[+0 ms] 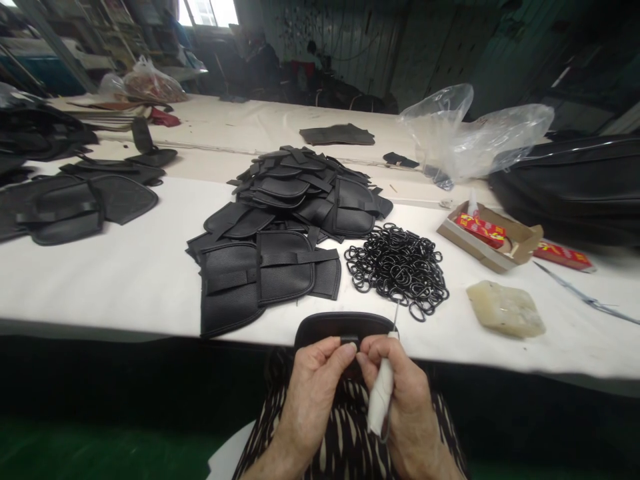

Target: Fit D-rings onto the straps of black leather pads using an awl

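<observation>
Both my hands meet over my lap at the table's near edge. My left hand (315,387) pinches the strap of a black leather piece (340,325) that rests on the table edge. My right hand (400,387) pinches the same strap from the right and also grips a small white tube (381,393) with a thin needle tip pointing up. Just beyond lie a heap of black D-rings (397,267) and a pile of black leather pieces (290,213).
A white table (125,267) holds more black pieces at the left (65,207), a yellowish wax-like block (506,308), a cardboard box with red glue packs (487,235), a clear plastic bag (470,137), a black bag (575,180) and scissors (585,293).
</observation>
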Demonstrator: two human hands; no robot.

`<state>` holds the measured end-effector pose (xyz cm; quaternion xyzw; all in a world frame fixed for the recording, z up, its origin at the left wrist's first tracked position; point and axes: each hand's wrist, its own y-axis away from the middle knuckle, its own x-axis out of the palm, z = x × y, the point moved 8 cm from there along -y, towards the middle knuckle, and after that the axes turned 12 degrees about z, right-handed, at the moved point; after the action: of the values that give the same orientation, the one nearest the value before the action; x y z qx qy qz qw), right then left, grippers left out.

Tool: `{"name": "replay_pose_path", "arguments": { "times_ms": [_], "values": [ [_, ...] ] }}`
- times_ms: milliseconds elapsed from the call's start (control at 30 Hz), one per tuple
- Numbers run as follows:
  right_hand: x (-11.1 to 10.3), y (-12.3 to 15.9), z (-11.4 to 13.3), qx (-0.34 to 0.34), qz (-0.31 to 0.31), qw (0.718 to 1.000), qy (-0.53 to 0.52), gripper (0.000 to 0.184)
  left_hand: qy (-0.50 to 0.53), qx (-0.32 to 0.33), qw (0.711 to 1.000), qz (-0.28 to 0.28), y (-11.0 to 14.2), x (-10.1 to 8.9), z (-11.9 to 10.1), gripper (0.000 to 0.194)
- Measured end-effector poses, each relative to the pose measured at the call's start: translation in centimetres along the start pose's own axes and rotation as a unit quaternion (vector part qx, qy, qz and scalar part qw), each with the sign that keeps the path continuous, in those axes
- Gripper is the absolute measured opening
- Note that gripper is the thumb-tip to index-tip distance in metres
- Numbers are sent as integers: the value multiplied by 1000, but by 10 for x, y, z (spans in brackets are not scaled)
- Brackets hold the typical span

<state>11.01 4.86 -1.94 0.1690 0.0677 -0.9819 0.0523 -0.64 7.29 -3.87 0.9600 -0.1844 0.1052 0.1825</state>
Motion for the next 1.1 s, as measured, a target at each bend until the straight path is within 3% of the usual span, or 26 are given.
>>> {"name": "replay_pose_path", "arguments": {
  "times_ms": [733,967,1100],
  "values": [
    [5,5,-8,3,-18,1000,-6,8,-2,-8,1000,-25,3,0,6,31],
    [-1,6,19,-75,-55,991,95,7,9,-7,999,-30,4,0,6,33],
    [-2,5,16,-41,-46,994,93,7,23,-6,999,-23,4,0,7,33]
  ]
}}
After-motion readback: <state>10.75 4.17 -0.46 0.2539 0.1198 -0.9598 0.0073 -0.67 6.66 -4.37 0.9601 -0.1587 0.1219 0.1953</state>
